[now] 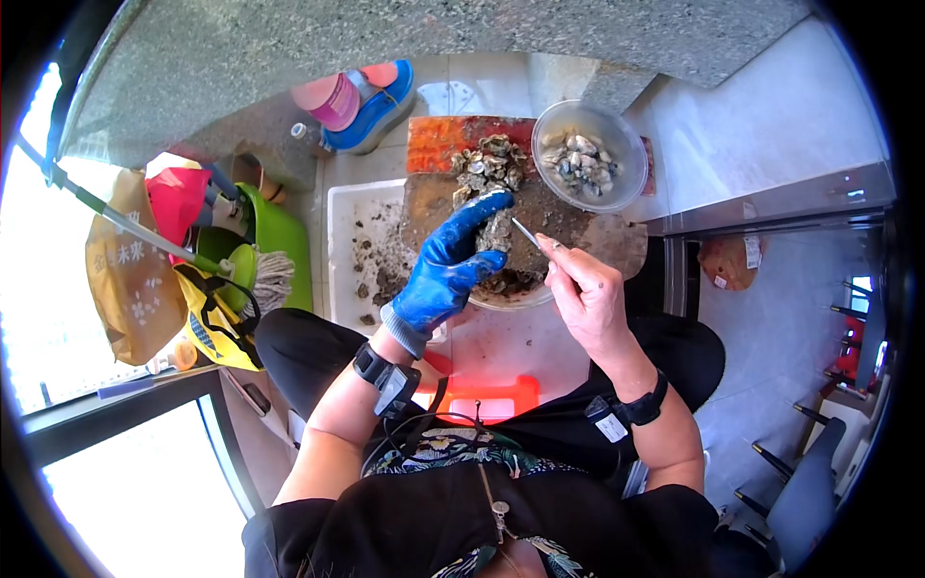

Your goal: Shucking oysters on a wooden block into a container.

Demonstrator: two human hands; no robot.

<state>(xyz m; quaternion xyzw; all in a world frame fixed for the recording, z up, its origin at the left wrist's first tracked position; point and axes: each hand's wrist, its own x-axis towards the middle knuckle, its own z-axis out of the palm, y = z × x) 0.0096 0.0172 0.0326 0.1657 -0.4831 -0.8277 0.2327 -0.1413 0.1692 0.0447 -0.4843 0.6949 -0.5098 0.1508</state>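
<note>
My left hand (448, 264), in a blue rubber-coated glove, grips a rough oyster cluster (494, 233) above a dirty board (433, 206). My bare right hand (589, 292) holds a thin metal tool (526, 231), whose tip is close to the cluster's right side; whether they touch I cannot tell. Just beyond my left fingers, a heap of oyster shells (491, 166) lies on the board. A round, clear plastic bowl (636, 155) at the board's far right holds shucked oyster meat (582, 162). Below my hands, a round container (512, 302) with dark shell debris is partly covered.
A white foam box (343, 274) with dirt and shell bits stands left of the board. Further left are a green bin (289, 238), a mop (267, 278) and bags (134, 289). A granite counter (448, 29) overhangs the far side. Blue shoe-shaped item (372, 119) lies beyond.
</note>
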